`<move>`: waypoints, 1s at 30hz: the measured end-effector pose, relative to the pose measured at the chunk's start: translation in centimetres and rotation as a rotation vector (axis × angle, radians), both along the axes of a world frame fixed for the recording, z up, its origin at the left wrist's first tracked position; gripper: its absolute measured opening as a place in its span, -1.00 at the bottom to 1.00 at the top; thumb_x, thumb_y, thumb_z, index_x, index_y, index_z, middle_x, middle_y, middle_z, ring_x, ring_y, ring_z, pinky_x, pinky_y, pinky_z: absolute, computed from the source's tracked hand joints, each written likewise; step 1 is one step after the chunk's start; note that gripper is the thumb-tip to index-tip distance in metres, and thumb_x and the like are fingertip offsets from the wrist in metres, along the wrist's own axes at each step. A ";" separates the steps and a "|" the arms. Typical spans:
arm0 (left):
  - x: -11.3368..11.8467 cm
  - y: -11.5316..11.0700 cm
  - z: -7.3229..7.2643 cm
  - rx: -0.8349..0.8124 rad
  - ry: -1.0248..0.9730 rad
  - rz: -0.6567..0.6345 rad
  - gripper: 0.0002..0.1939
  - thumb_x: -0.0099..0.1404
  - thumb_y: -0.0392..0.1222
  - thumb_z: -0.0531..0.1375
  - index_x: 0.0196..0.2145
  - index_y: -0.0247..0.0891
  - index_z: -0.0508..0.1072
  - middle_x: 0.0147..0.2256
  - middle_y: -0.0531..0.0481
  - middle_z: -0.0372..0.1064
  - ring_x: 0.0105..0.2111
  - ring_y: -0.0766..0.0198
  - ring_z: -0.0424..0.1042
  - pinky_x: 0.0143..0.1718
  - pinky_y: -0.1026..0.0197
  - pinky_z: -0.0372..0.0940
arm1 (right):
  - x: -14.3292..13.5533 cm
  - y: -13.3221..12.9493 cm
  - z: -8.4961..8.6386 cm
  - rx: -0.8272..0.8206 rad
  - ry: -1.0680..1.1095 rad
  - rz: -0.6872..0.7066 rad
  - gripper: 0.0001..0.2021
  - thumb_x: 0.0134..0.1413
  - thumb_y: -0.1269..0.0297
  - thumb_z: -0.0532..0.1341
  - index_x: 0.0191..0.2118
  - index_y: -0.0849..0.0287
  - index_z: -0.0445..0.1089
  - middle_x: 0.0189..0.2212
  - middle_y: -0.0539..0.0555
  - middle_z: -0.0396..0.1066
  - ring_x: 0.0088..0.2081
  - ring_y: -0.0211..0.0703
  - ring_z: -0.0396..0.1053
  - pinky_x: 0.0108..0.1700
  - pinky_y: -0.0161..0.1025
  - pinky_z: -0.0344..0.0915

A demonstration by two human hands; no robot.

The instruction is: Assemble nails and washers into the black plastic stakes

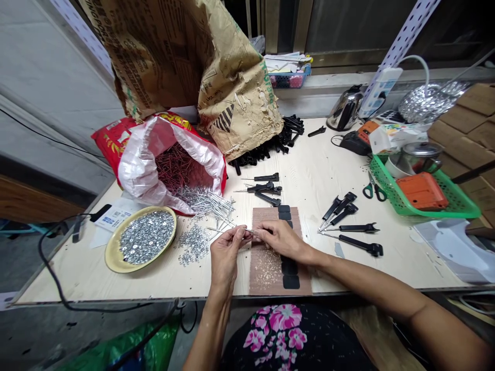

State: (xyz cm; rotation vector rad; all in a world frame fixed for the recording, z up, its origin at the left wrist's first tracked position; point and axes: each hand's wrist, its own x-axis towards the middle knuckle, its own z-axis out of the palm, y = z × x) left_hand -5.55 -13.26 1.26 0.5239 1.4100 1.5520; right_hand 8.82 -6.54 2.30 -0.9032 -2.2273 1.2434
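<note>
My left hand (225, 257) is closed in a pinch on a thin silver metal rod, like a long nail. My right hand (282, 240) meets it from the right, its fingertips pinched at the same rod; any small part between them is too small to make out. Both hands are above a brown board (263, 283) with black rounded pads (291, 281) and pale crumbs on it. Left of my hands lie loose long silver nails (211, 203) and a scatter of small metal washers (193, 245). More washers (147, 237) fill a yellow bowl (112, 260).
A red-and-white sack (133, 175) of reddish nails lies open behind. A torn paper sack (240, 108) spills black plastic pieces (292, 131). Black-handled pieces with metal pins (358, 245) lie right, near scissors (374, 189) and a green basket (460, 207).
</note>
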 end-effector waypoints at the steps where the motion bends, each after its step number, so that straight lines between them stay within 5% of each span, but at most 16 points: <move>1: 0.0 0.0 0.0 -0.001 -0.016 -0.004 -0.73 0.02 -0.12 0.34 -0.37 -0.37 0.51 -0.47 -0.01 0.47 -0.45 0.35 0.45 -0.24 0.23 0.38 | -0.1 0.2 0.0 -0.090 0.025 0.014 -0.71 0.27 0.24 0.00 -0.35 0.25 0.37 -0.51 -0.04 0.35 -0.50 -0.35 0.27 -0.44 -0.40 0.16; 3: 0.1 0.1 -0.1 -0.006 -0.060 -0.014 -0.73 0.00 -0.11 0.35 -0.38 -0.37 0.51 -0.49 0.00 0.47 -0.46 0.35 0.45 -0.25 0.22 0.38 | 0.0 0.5 0.0 -0.138 0.029 0.019 -0.72 0.25 0.25 0.01 -0.42 0.25 0.34 -0.55 -0.06 0.32 -0.53 -0.37 0.22 -0.48 -0.41 0.10; 8: 0.5 0.5 -0.3 0.009 -0.106 -0.036 -0.74 0.00 -0.13 0.36 -0.40 -0.39 0.50 -0.50 0.01 0.45 -0.46 0.38 0.43 -0.26 0.27 0.38 | 0.4 0.3 0.1 0.051 0.024 -0.041 -0.82 0.22 0.33 0.05 -0.37 0.21 0.33 -0.45 -0.03 0.37 -0.40 -0.32 0.29 -0.35 -0.37 0.14; 13: -0.1 0.7 -0.1 -0.026 -0.366 -0.069 -0.69 -0.11 -0.18 0.42 -0.42 -0.40 0.48 -0.52 0.02 0.42 -0.49 0.40 0.42 -0.31 0.31 0.40 | 0.2 -0.1 0.1 0.157 0.107 -0.120 -0.92 0.17 0.35 0.11 -0.29 0.20 0.32 -0.38 0.01 0.35 -0.33 -0.27 0.30 -0.27 -0.32 0.22; 22: -0.1 0.8 0.4 -0.069 -0.487 -0.128 -0.74 -0.05 -0.23 0.39 -0.39 -0.39 0.48 -0.52 0.03 0.38 -0.48 0.39 0.40 -0.30 0.26 0.43 | 0.4 0.1 0.8 0.253 0.149 -0.152 -0.79 0.25 0.34 0.05 -0.07 0.17 0.36 -0.28 0.07 0.34 -0.22 -0.22 0.32 -0.14 -0.23 0.29; 25: -0.1 0.4 0.6 -0.064 -0.392 -0.125 -0.73 -0.06 -0.16 0.39 -0.41 -0.36 0.49 -0.51 0.04 0.38 -0.48 0.38 0.39 -0.32 0.26 0.41 | 0.7 0.0 0.5 0.260 0.139 -0.146 -0.82 0.23 0.33 0.07 -0.12 0.19 0.36 -0.27 0.07 0.37 -0.22 -0.22 0.34 -0.13 -0.23 0.29; 30: -1.6 -2.9 0.0 -0.167 0.256 0.005 -0.74 0.00 -0.06 0.33 -0.46 -0.34 0.53 -0.51 -0.01 0.42 -0.49 0.34 0.36 -0.40 0.34 0.29 | 1.8 0.0 -0.4 0.230 0.095 -0.133 -0.85 0.21 0.33 0.08 -0.21 0.18 0.38 -0.30 0.08 0.38 -0.25 -0.17 0.35 -0.18 -0.19 0.31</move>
